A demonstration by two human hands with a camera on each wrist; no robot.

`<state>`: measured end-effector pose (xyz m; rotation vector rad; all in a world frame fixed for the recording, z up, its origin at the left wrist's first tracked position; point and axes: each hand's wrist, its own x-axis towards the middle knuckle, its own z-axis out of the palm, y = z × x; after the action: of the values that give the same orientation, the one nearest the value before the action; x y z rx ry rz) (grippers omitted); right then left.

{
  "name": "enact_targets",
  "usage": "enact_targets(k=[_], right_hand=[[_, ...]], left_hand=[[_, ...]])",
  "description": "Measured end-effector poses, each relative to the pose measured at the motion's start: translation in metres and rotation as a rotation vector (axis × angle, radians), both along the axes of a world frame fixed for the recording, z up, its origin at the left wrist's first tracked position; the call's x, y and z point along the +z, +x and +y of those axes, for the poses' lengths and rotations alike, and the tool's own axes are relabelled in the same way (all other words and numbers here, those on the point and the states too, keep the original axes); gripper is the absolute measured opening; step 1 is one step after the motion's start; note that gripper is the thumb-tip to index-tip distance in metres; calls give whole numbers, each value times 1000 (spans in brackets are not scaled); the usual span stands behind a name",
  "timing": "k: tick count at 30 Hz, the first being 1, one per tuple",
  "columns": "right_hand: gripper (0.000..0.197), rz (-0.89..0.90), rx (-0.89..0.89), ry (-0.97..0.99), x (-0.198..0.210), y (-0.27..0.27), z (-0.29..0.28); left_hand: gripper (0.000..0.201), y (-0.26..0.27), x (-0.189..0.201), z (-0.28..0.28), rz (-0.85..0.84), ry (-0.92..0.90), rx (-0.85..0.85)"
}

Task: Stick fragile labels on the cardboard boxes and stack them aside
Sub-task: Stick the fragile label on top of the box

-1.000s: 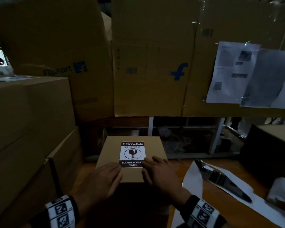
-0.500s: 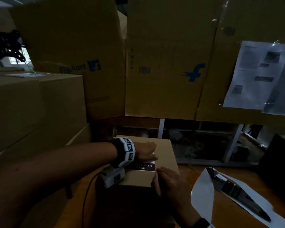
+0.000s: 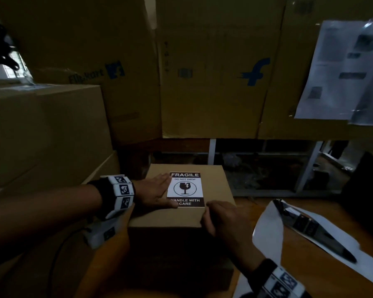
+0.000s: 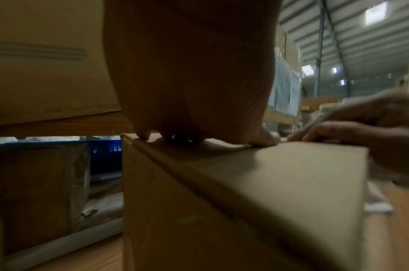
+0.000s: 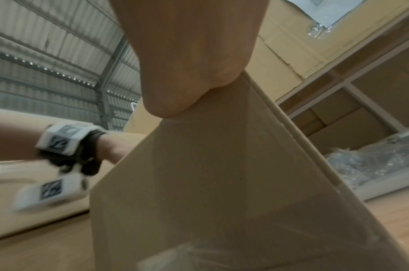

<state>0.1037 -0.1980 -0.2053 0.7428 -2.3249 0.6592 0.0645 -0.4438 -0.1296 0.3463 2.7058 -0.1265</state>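
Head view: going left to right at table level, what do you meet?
Stacked cardboard boxes → left hand → fragile label on the small box → right hand → white backing sheet.

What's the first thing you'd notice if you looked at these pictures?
The white-and-black FRAGILE label jumps out, stuck on top of the small cardboard box in the middle of the dim scene. The left hand lies flat along the label's left edge, and the right hand holds the box's near right corner. Behind them, big cartons form a wall, one with a blue "f" logo.
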Motion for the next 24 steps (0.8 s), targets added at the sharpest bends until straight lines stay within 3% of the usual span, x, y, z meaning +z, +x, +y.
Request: enact_targets(k=[2,4,7,10,12,14,17,20,24], right_hand=[[27,-39,-19,-19,1,0,-1],[31,-89,-65,-9,6,0,-2],[43,-221,-145,119,20,1,-9],[61,-366,-17,349,34,0,-26],[64,-350,97,464,34,-3,-30],[52,-384,139,496,35,-10,-18],[42,-415,103,480,37,-21,4],[37,-307,37,332,35,-20,1],[35,-24,57,130,20,-9,1]], left_hand=[[118,9,-2,-1,-2,13,9],[110,22,-4,4,26,40,10],[113,43,-20,10,122,105,-18],[131,55,-42,5,274,219,-4],[130,52,-55,-3,397,311,-7],[118,51,-63,-6,540,488,-27],[82,52,-73,-8,768,634,-149],[59,59,-72,-7,981,624,-318],[51,64,-67,-7,1052,563,-390]])
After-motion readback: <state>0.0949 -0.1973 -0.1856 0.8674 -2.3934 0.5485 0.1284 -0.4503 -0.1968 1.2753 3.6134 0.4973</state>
